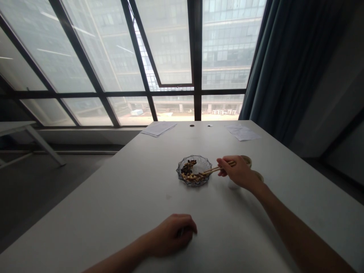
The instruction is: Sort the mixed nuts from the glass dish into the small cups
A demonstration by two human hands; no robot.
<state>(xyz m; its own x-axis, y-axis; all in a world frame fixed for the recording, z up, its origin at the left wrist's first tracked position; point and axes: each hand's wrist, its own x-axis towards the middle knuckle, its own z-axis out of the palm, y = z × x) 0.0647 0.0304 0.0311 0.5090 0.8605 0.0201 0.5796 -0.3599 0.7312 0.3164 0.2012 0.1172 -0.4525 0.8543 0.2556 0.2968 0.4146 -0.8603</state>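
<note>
My right hand (234,170) is closed around a pair of wooden chopsticks (216,168). Their tips reach over the right rim of a clear, scalloped glass dish (203,161) and touch or nearly touch the food in it. Dark brown pieces (186,168) and paler tan pieces (195,177), perhaps nuts or seeds, lie along the dish's left and near sides. Two small round containers (247,160) sit behind my right hand, mostly hidden by it. Nearer to me, my left hand (172,235) rests on the table with its fingers curled in, and nothing shows in it.
The dish stands on a long white table (127,197). Paper sheets lie at its far left (158,129) and far right (243,132), with two round holes between them. Windows rise behind, one tilted open; a blue curtain (278,76) hangs at right. Another table (17,127) stands left.
</note>
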